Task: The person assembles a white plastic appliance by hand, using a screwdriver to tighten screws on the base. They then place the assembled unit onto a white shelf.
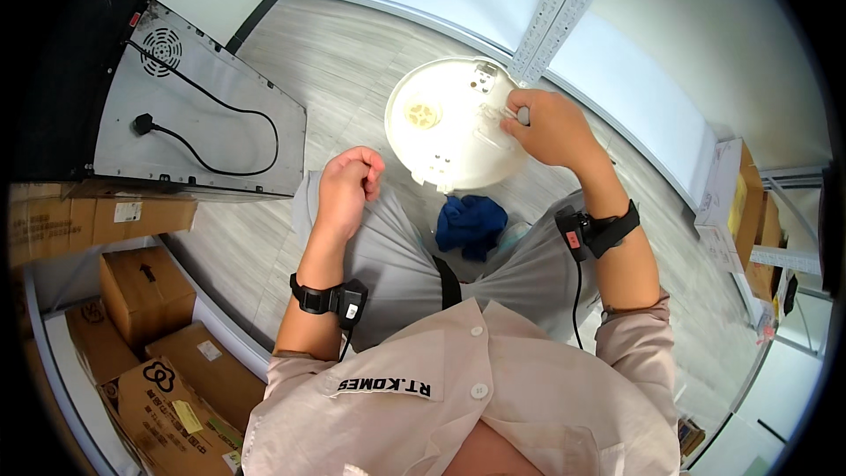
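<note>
A round white plastic lid-like part [467, 145] sits in front of me between my knees. It has a yellowish slotted disc [422, 113] on its left side and a metal bracket [484, 77] near its far edge. Over its right rim, my right hand [555, 128] is closed around a small grey object with a rounded end [523, 115]; the fingers hide the rest of it. My left hand [350, 185] is curled closed above my left knee, apart from the lid, and whatever may be inside it is hidden.
A crumpled blue cloth [471, 225] lies between my legs. At left stands a metal-backed appliance [211, 115] with a black plug cord, above cardboard boxes [148, 295]. A white shelf [617, 123] with a perforated upright [564, 13] runs along the far right.
</note>
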### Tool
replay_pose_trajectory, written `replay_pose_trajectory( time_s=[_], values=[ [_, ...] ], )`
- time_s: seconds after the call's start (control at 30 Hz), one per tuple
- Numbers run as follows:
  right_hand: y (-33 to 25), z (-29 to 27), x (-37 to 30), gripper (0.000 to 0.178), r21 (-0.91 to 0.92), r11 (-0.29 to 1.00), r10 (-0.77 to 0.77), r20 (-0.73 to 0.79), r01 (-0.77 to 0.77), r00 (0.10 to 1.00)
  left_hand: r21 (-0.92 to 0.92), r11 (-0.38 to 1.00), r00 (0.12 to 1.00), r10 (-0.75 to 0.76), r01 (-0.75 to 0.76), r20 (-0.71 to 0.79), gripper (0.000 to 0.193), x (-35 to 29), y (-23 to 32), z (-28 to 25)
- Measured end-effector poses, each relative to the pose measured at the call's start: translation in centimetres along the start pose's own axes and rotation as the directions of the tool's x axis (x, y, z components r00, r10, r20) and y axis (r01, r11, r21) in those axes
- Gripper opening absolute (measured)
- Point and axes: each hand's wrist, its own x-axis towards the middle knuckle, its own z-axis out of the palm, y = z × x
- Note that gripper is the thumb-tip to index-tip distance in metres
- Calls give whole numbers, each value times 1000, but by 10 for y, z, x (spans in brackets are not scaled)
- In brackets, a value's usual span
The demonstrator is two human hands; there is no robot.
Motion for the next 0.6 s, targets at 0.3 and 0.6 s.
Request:
replay_pose_trajectory(
  time_s=[0.3,0.6],
  values=[
    [9,65,17,5,-292,907,-420,-567,304,708,-403,877,962,-269,262,42,83,33,32,30],
    [25,79,16,6,-292,833,-552,-482,469,680,-722,691,956,-233,34,-178,45,69,4,46]
  ],
)
